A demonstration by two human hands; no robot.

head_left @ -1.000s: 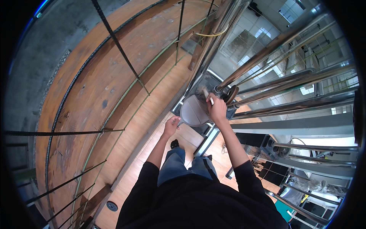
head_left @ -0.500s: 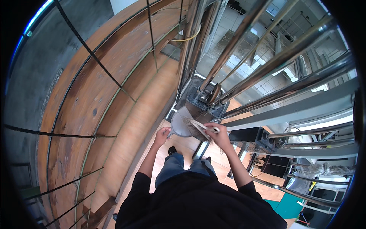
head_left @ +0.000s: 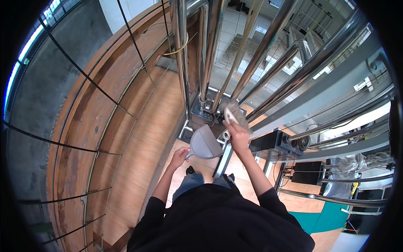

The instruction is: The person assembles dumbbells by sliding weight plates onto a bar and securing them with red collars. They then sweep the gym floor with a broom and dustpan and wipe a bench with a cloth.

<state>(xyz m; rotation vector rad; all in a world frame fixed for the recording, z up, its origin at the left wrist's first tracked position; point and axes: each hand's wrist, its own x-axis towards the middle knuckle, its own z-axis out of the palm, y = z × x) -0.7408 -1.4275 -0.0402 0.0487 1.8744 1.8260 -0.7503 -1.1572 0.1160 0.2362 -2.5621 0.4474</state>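
Brush point(head_left: 241, 116): swings off the dustpan point(head_left: 203, 143), to its upper right; sweeping apparently shifts.
Right grip point(head_left: 238, 137): closed round brush.
Left grip point(head_left: 180, 156): closed round dustpan.

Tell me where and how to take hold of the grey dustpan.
Grip the grey dustpan by its handle, probably coming from the person's left: it juts out from the broad pan's lower left, where the left hand holds it.

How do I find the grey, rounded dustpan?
Start at the person's black cloth top, filling the bottom middle, and go up to the bare left hand. It holds the grey, rounded dustpan. That broad, bristle-free shape sets it apart from the shaggy, white-handled brush in the bare right hand.
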